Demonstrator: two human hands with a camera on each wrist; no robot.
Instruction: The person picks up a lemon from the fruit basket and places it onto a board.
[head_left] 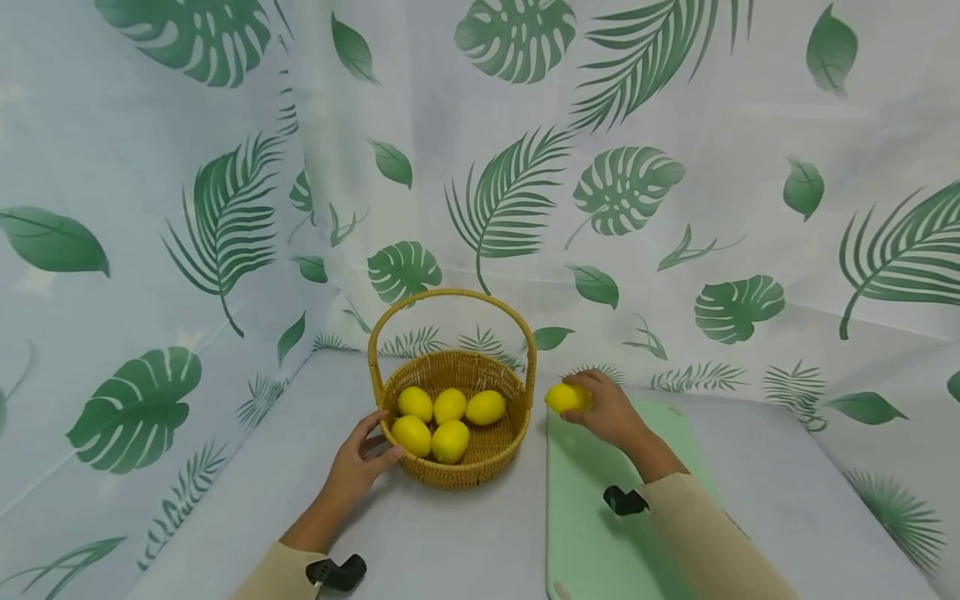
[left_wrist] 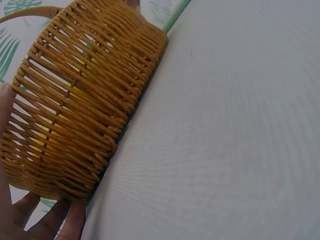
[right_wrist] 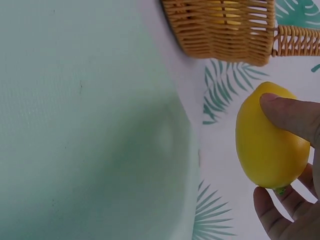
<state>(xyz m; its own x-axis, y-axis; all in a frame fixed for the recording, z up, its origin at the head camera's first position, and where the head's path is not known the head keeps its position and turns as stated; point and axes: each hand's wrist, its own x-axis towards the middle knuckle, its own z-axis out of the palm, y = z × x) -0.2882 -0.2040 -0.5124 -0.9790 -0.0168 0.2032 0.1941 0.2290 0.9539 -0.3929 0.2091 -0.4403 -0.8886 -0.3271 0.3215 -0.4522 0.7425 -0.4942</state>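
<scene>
My right hand (head_left: 611, 412) holds a yellow lemon (head_left: 564, 398) above the far end of a pale green cutting board (head_left: 585, 500). In the right wrist view, the thumb presses the side of the lemon (right_wrist: 267, 145), and other fingers curl near its green-marked end. My left hand (head_left: 356, 462) grips the left side of a round wicker basket (head_left: 457, 477), thumb at the rim. Seen from the left wrist, the thumb and fingertips (left_wrist: 72, 222) spread around the woven wall. Several lemons (head_left: 450, 406) lie inside the basket, mostly toward its left side.
The basket's tall arched handle (head_left: 453, 292) stands upright. A white tabletop (head_left: 450, 542) carries the basket and board, the board to the basket's right. White curtains (head_left: 420, 108) with green leaf prints enclose the back and sides.
</scene>
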